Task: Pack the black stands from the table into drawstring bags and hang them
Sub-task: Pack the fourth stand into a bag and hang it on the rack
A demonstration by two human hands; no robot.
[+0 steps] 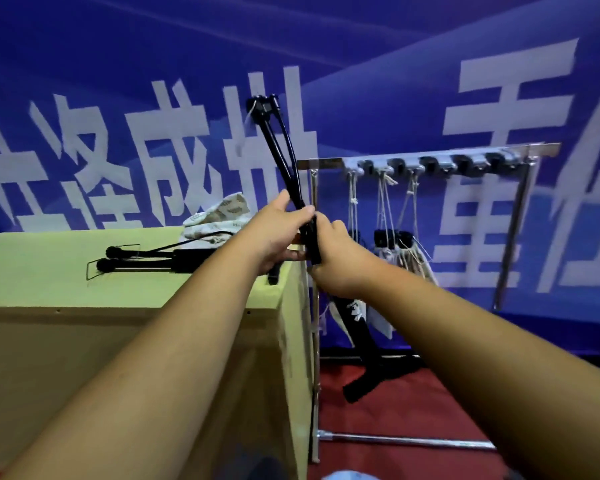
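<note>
I hold a folded black stand (pixel 277 140) upright in front of me, its legs pointing up and to the left. My left hand (pixel 274 233) grips the shaft from the left, thumb on top. My right hand (pixel 336 261) grips the lower end of the same stand. More black stands (pixel 153 259) lie on the yellow-green table (pixel 49 282). A pile of white printed drawstring bags (pixel 222 216) sits at the table's far edge. To the right, a metal rack (pixel 430 161) has packed bags (pixel 395 251) hanging by their cords from hooks.
A blue banner with large white characters fills the background. A black floor stand base (pixel 371 362) rests on the red carpet under the rack. The rack's left post (pixel 314 306) stands right beside the table's right side.
</note>
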